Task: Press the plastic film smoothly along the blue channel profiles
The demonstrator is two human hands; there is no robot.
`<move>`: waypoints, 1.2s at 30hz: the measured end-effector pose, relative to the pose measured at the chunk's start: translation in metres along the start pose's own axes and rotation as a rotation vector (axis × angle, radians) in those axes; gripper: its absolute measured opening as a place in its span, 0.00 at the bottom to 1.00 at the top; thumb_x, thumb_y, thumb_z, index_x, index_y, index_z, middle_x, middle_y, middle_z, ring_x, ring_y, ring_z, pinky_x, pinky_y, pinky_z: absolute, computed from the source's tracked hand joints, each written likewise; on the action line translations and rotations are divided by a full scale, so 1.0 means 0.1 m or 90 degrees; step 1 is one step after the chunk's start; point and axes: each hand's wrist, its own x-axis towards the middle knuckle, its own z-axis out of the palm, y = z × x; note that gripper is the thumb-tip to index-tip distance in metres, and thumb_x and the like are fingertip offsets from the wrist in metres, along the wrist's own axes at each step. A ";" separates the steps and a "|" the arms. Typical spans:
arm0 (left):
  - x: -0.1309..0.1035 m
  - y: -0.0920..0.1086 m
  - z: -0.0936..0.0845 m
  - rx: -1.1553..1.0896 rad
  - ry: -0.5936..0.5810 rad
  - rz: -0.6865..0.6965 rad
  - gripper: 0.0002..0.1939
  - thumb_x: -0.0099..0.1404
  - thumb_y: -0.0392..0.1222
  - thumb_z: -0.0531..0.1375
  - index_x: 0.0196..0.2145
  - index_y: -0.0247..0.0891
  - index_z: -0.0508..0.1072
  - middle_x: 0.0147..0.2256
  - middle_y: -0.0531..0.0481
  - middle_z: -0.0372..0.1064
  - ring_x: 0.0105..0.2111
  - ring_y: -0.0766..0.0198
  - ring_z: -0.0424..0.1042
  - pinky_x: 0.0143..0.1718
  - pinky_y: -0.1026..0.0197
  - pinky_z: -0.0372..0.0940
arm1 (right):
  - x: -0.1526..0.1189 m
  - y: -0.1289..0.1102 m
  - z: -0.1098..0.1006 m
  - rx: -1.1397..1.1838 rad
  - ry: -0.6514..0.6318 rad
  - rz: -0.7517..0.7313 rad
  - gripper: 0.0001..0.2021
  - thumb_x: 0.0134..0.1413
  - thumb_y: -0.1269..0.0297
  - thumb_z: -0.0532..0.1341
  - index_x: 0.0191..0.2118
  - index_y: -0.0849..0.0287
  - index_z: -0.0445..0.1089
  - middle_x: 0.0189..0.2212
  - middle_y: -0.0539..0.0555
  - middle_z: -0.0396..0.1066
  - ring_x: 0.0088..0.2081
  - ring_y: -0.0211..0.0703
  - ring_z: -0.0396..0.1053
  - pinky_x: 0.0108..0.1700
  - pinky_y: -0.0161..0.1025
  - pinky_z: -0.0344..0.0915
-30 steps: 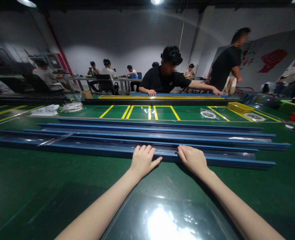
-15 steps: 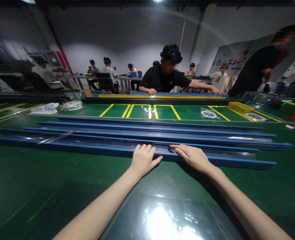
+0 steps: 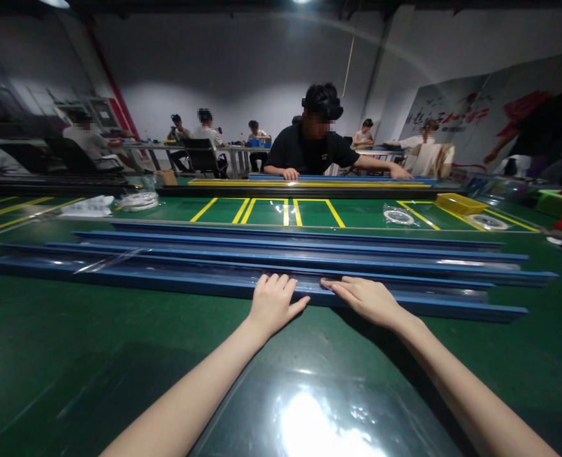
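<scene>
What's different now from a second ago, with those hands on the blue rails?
The right hand has shifted a little left along the long blue channel-shaped front rail, its curled fingers now straighter. Opposite, a co-worker's outstretched hand has drawn inward, and a walking person in black has moved right. The left hand and front rail look unchanged.

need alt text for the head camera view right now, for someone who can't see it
Two bare hands, left and right, rest on the nearest of several long blue channels lying side by side on a green table. Across it, a person in black leans over yellow strips.
</scene>
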 end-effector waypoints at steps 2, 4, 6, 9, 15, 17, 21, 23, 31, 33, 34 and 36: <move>0.00 0.00 0.00 -0.002 0.003 0.001 0.18 0.59 0.53 0.48 0.28 0.36 0.67 0.27 0.48 0.66 0.30 0.60 0.62 0.32 0.58 0.52 | 0.00 0.01 0.01 -0.003 0.006 -0.008 0.20 0.58 0.55 0.37 0.50 0.41 0.59 0.42 0.48 0.67 0.42 0.40 0.65 0.34 0.34 0.59; 0.00 0.00 0.01 -0.003 0.003 0.002 0.18 0.59 0.54 0.48 0.28 0.36 0.67 0.27 0.48 0.66 0.30 0.60 0.62 0.32 0.58 0.52 | 0.01 0.01 0.02 0.007 0.010 0.000 0.21 0.58 0.54 0.37 0.48 0.43 0.62 0.39 0.48 0.69 0.41 0.40 0.65 0.34 0.33 0.59; -0.01 0.00 0.01 -0.004 0.001 0.001 0.18 0.59 0.54 0.48 0.28 0.36 0.67 0.27 0.48 0.66 0.30 0.60 0.62 0.32 0.58 0.52 | 0.01 0.01 0.02 0.029 0.018 0.011 0.21 0.57 0.53 0.38 0.45 0.44 0.65 0.37 0.49 0.69 0.40 0.40 0.66 0.34 0.33 0.58; -0.01 -0.01 0.01 -0.005 -0.002 0.001 0.18 0.59 0.54 0.48 0.29 0.36 0.67 0.28 0.48 0.66 0.30 0.60 0.63 0.32 0.58 0.52 | 0.01 0.00 0.01 0.066 0.043 0.002 0.20 0.57 0.53 0.40 0.41 0.48 0.67 0.38 0.48 0.69 0.39 0.39 0.65 0.34 0.33 0.57; -0.01 0.00 0.01 -0.011 -0.011 0.003 0.18 0.59 0.54 0.48 0.30 0.36 0.67 0.28 0.48 0.66 0.31 0.60 0.63 0.33 0.57 0.52 | 0.02 -0.07 0.05 0.056 0.175 0.036 0.14 0.54 0.56 0.47 0.28 0.56 0.65 0.26 0.49 0.67 0.28 0.36 0.63 0.27 0.31 0.52; -0.01 0.00 0.01 -0.014 -0.008 0.004 0.18 0.59 0.54 0.48 0.30 0.36 0.67 0.28 0.48 0.66 0.30 0.60 0.63 0.33 0.57 0.52 | 0.03 -0.12 0.09 0.017 0.246 0.041 0.14 0.55 0.57 0.47 0.25 0.57 0.63 0.24 0.50 0.65 0.26 0.35 0.61 0.26 0.31 0.50; -0.01 -0.01 0.02 -0.017 -0.002 0.004 0.18 0.59 0.53 0.49 0.31 0.36 0.67 0.29 0.47 0.67 0.31 0.60 0.63 0.33 0.57 0.53 | 0.05 -0.17 0.19 -0.064 0.348 0.031 0.15 0.56 0.60 0.47 0.22 0.58 0.61 0.21 0.49 0.63 0.25 0.34 0.59 0.25 0.31 0.48; -0.01 -0.01 0.02 -0.020 0.003 0.005 0.18 0.59 0.53 0.48 0.30 0.36 0.67 0.28 0.48 0.67 0.30 0.60 0.62 0.33 0.57 0.53 | 0.06 -0.17 0.24 -0.089 0.389 0.027 0.16 0.56 0.61 0.47 0.20 0.59 0.60 0.20 0.49 0.62 0.24 0.33 0.58 0.25 0.31 0.47; 0.00 -0.02 0.00 -0.038 -0.002 0.004 0.16 0.59 0.53 0.49 0.30 0.37 0.67 0.28 0.48 0.66 0.30 0.61 0.63 0.33 0.58 0.52 | 0.08 -0.13 0.27 -0.141 0.427 -0.001 0.17 0.56 0.61 0.47 0.19 0.59 0.60 0.18 0.50 0.61 0.23 0.34 0.58 0.26 0.33 0.47; 0.00 -0.02 -0.01 -0.045 -0.001 0.006 0.16 0.59 0.52 0.49 0.31 0.37 0.67 0.29 0.48 0.67 0.31 0.61 0.63 0.33 0.58 0.52 | 0.09 -0.13 0.26 -0.130 0.429 0.001 0.17 0.55 0.60 0.47 0.19 0.59 0.60 0.17 0.49 0.61 0.22 0.34 0.57 0.25 0.33 0.46; -0.01 -0.02 -0.01 -0.047 0.001 0.007 0.16 0.59 0.52 0.49 0.31 0.37 0.67 0.29 0.49 0.67 0.31 0.61 0.63 0.33 0.59 0.52 | 0.09 -0.13 0.25 -0.128 0.433 0.002 0.18 0.55 0.60 0.48 0.18 0.59 0.61 0.16 0.49 0.61 0.21 0.33 0.56 0.25 0.33 0.46; -0.01 -0.03 -0.01 -0.050 0.005 0.011 0.16 0.60 0.52 0.49 0.32 0.37 0.67 0.29 0.49 0.67 0.31 0.62 0.63 0.33 0.59 0.52 | 0.10 -0.12 0.24 -0.138 0.443 0.001 0.18 0.55 0.61 0.48 0.17 0.59 0.61 0.15 0.49 0.60 0.20 0.33 0.55 0.26 0.34 0.46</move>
